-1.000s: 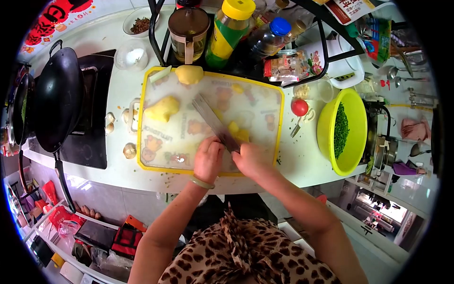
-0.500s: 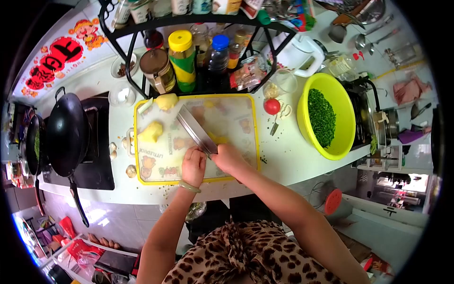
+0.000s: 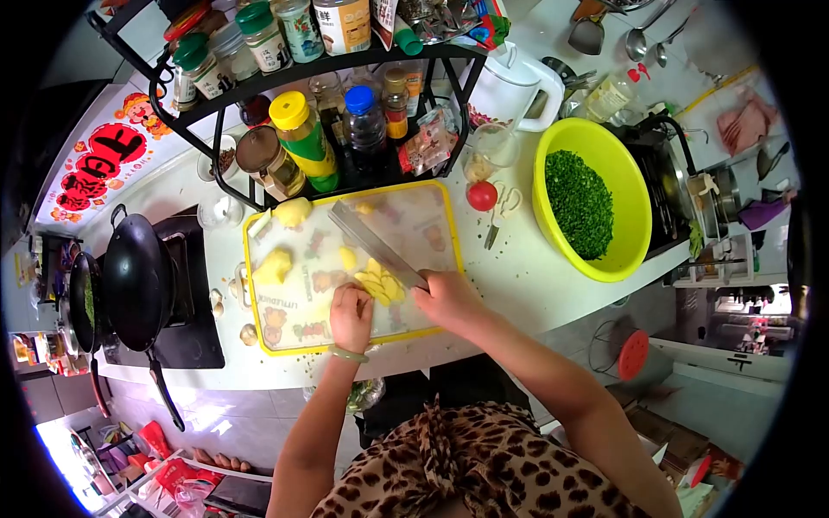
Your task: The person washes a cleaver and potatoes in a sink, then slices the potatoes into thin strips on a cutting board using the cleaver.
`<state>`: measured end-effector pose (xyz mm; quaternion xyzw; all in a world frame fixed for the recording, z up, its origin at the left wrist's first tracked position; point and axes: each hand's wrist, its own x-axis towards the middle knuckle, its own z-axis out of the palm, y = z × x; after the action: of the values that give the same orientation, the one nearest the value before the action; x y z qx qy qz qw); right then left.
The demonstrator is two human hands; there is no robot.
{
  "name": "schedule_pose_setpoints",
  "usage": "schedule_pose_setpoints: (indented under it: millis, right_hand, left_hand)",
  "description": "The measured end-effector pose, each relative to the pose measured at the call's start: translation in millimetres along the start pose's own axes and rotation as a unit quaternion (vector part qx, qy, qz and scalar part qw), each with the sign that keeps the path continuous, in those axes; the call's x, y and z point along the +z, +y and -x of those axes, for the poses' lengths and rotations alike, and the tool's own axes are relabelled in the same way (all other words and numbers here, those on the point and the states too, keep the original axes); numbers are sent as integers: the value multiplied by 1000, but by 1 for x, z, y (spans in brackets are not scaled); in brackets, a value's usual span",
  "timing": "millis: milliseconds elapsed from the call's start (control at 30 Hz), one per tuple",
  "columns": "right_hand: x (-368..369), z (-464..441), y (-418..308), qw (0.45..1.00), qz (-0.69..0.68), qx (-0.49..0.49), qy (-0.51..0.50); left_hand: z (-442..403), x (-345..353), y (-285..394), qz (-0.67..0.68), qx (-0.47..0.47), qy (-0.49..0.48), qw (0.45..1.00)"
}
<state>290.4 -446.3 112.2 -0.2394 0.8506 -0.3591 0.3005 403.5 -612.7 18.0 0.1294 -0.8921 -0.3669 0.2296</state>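
White tabletop [image 3: 509, 285], front edge: yellow slices [image 3: 378, 283] lay right of bunched left fingers [image 3: 349, 296]. Right fingers [image 3: 427, 295] clamped a steel knife [image 3: 376, 245].

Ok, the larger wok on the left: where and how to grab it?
Probably by the long handle of the larger wok, around mid-length, coming from the person's side: it is slim, points that way and sticks out past the near edge of the counter.

Knife [image 3: 373, 243] hndl hidden in R grip [image 3: 447, 300], small print on green-lidded jars [image 3: 265, 41] too tiny to read, leopard-print top [image 3: 440, 470] cut off @ btm edge.
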Motion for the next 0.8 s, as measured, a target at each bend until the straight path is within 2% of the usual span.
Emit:
schedule_pose_setpoints:
  millis: [33,100,133,200,233,333,400,433,500,533,600,633,733,800]
  right_hand:
    - [0,2,8,1000,-2,0,-1]
    - [4,11,21,989,82,-118,40]
    - [1,13,24,989,79,-116,39]
    - [-5,19,27,974,158,-159,11]
    - [-8,21,29,975,155,-157,10]
    - [-15,27,35,973,163,-165,-15]
    - [-21,29,36,984,111,-127,-55]
    - [-21,30,39,984,108,-128,-57]
    - [-20,32,50,993,100,-53,-44]
    - [-19,33,55,992,99,-57,-47]
    - [-15,37,64,998,55,-16,38]
    - [-14,38,66,995,26,-38,92]
    - [-19,44,67,995,12,1,100]
    - [-16,46,71,993,3,-2,121]
  left_hand:
    - [0,-2,1,34,-43,-14,998]
    - [2,-6,1,67,-88,-30,993]
    - [3,-9,-1,118,-111,-17,987]
    - [7,-22,-7,105,-149,1,983]
    - [8,-29,-8,98,-167,9,981]
    - [-6,-48,-2,-7,-128,-15,992]
    - [-23,-50,2,20,-82,17,996]
    - [-33,-52,-3,-32,-28,-20,999]
    - [-54,-44,-3,-74,14,-57,995]
    - [-65,-42,-2,-95,31,-84,991]
    - [-83,-36,-11,-161,99,-136,973]
    - [-89,-36,-12,-183,95,-177,962]
    - [-101,-38,-17,-200,101,-230,947]
    - [-105,-42,-18,-187,131,-232,946]
